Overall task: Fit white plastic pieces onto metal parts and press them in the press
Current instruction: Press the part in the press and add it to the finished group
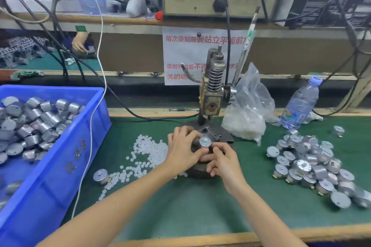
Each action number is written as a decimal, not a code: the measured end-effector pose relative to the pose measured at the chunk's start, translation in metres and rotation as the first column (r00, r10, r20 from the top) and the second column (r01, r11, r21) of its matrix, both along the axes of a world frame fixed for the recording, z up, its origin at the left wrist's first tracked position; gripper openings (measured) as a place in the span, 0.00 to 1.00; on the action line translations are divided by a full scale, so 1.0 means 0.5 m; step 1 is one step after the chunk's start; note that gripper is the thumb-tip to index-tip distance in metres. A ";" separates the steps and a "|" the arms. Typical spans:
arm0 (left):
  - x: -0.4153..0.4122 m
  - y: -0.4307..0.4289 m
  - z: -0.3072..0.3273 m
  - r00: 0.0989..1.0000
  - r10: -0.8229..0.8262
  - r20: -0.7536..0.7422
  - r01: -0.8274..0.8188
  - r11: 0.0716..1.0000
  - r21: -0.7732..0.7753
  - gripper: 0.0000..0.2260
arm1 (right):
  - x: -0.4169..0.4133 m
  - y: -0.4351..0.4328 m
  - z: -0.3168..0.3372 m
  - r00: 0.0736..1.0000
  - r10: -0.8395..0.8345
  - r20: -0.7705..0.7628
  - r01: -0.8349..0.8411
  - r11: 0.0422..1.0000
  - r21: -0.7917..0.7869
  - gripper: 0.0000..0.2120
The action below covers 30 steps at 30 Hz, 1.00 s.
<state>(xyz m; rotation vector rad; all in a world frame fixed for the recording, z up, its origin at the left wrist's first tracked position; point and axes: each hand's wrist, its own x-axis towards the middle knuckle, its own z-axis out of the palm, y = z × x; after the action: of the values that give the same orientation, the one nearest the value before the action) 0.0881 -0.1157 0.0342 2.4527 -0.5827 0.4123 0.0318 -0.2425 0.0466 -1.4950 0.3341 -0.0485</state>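
Observation:
My left hand (183, 149) grips a round metal part (205, 142) over the dark base of the small hand press (212, 94). My right hand (221, 161) sits just right of it, fingertips curled at the part's edge; whether they pinch a white piece is hidden. A scatter of small white plastic pieces (148, 152) lies on the green mat left of the hands. One metal part (101, 176) lies alone near them.
A blue bin (60, 146) full of metal parts stands at the left. A heap of metal parts (313, 164) lies at the right. A plastic bag of white pieces (249, 114) and a water bottle (301, 104) stand behind. Cables cross the bench.

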 end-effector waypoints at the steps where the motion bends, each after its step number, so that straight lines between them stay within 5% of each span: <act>1: 0.010 -0.009 -0.001 1.000 0.027 0.008 -0.027 1.000 -0.001 0.17 | 0.000 -0.009 -0.002 1.000 -0.004 0.007 0.005 1.000 -0.014 0.08; 8: 0.050 -0.046 0.005 0.992 0.114 -0.054 -0.118 0.991 -0.066 0.17 | 0.021 -0.057 0.014 0.986 -0.092 0.136 0.112 0.983 -0.146 0.12; 14: 0.067 -0.044 0.032 0.988 0.109 -0.111 -0.108 0.994 0.011 0.15 | 0.128 -0.129 0.219 0.869 -0.258 0.421 0.286 0.958 -0.004 0.10; 20: 0.060 -0.044 0.037 0.984 0.121 -0.132 -0.123 0.992 -0.006 0.16 | 0.219 -0.136 0.405 0.881 -0.051 0.470 0.118 0.987 -0.113 0.12; 26: 0.063 -0.041 0.035 0.986 0.117 -0.119 -0.119 0.993 -0.010 0.17 | 0.125 -0.111 0.331 0.660 -0.061 0.749 0.270 0.949 -0.161 0.12; 30: 0.065 -0.042 0.033 0.986 0.117 -0.121 -0.119 0.993 -0.014 0.17 | 0.073 -0.096 0.282 0.642 -0.040 0.766 0.200 0.973 -0.117 0.11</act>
<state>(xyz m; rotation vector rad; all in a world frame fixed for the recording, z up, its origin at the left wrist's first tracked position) 0.1205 -0.1366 0.0506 2.4794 -0.3822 0.3128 0.0682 -0.2905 0.1875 -1.4998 -0.2777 -0.8300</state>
